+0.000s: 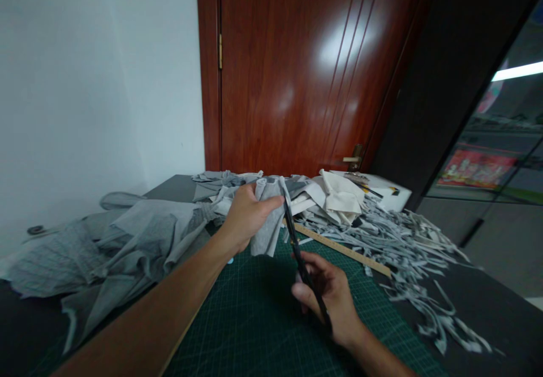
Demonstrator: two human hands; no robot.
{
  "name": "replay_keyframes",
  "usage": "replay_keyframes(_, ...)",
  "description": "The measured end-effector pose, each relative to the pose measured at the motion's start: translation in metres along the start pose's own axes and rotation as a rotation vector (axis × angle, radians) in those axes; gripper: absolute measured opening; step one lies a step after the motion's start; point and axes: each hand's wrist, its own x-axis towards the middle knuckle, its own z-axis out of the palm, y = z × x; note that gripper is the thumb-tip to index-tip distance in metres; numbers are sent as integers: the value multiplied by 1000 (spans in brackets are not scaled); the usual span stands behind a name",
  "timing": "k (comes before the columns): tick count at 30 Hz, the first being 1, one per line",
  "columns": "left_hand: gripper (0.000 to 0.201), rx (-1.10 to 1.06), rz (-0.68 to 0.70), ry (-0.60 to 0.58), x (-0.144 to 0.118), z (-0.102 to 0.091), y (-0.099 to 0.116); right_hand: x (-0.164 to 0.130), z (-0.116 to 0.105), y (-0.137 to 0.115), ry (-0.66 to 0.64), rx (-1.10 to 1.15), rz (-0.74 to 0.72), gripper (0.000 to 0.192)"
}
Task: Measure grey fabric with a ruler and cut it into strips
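The right hand is gripping black scissors over the green cutting mat, blades pointing up into a grey cloth piece. The left hand is pinching that cloth above the mat. Beyond, a wooden ruler is lying beside cut strips and piled fabric.

Grey cloth piece in left hand is looking soft, matt, woven, limp. Scissors in right hand are showing dark matt blades and handles. Green cutting mat is reading as matt rubbery plastic with a printed grid. Ruler is looking like pale bare wood. Cut strips are lying as frayed matt cloth. Door is shining glossy varnished wood.
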Motion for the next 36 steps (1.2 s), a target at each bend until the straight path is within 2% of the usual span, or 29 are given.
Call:
replay_keyframes(14,13,92,31,-10,-1,-1,0,0,2,-2,16,-54,38,48)
replay_keyframes(36,15,59,8,-29,1,-3,-1,1,4,-10,45,-163,101,47)
